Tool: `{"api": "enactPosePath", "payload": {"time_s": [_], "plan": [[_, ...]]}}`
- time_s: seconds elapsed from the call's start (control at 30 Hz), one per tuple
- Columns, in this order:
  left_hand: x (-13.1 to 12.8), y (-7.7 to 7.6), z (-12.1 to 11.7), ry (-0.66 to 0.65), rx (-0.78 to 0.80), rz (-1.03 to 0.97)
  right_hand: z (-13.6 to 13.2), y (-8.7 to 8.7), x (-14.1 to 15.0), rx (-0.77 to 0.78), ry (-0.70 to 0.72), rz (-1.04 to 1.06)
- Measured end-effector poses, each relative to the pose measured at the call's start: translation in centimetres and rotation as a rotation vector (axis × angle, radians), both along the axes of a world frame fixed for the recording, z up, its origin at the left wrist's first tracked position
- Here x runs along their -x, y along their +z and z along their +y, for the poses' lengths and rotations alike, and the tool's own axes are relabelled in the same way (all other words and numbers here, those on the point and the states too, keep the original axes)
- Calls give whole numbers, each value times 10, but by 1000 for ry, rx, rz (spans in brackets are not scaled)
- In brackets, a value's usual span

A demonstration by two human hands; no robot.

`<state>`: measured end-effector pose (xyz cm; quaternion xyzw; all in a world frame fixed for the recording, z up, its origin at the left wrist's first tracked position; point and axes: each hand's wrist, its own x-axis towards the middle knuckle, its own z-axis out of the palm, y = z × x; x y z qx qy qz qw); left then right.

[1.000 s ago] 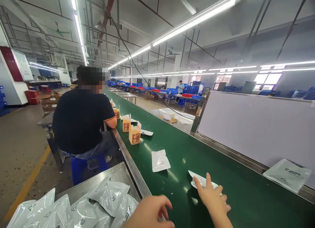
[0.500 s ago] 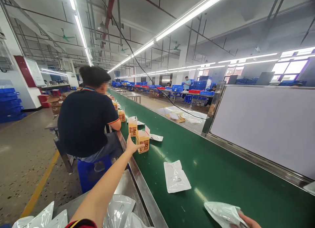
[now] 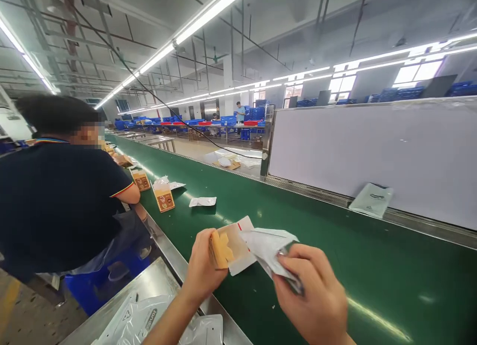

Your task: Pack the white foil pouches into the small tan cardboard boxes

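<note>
White plastic pouch (image 3: 268,243) clamped in right hand (image 3: 316,290) may be snagged by open-flapped orange cardboard box (image 3: 222,250) clamped in left hand (image 3: 203,260).

Carton (image 3: 222,251) in left hand (image 3: 201,261) above conveyor (image 3: 324,230), pouch (image 3: 266,243) in right hand (image 3: 315,288) at its three o'clock, loose pouch (image 3: 202,202) on conveyor at eleven, more cartons (image 3: 164,202) at ten, co-worker (image 3: 59,201) at nine, pouches (image 3: 147,310) on table (image 3: 156,277) at eight

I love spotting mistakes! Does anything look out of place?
Maybe: a pale, shiny, plastic-looking pouch leans against the flat white panel, over the grey metal rail beside the green conveyor belt. That looks odd because a silvery-white pouch lies on the belt. I see no spills.
</note>
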<state>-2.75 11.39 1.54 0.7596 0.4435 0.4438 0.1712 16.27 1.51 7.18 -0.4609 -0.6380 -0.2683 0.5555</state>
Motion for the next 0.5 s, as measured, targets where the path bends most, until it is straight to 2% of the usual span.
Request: {"api": "enactPosePath", "payload": {"time_s": [0.07,0.13,0.23,0.3,0.4,0.5], "plan": [[-15,0,-30,18,-108,8,-1,-5,9,46,98,-70],[-26,-3,-49,4,-271,37,-7,-14,11,134,214,-160],[-38,-12,-68,-60,-503,119,-21,-31,5,400,455,-279],[-45,-19,-79,-64,-550,142,-31,-43,-1,581,536,-293],[-58,-30,-101,-11,-469,127,-46,-59,-12,691,482,-225],[-79,-40,-123,67,-408,86,-65,-64,-27,727,361,-139]]}}
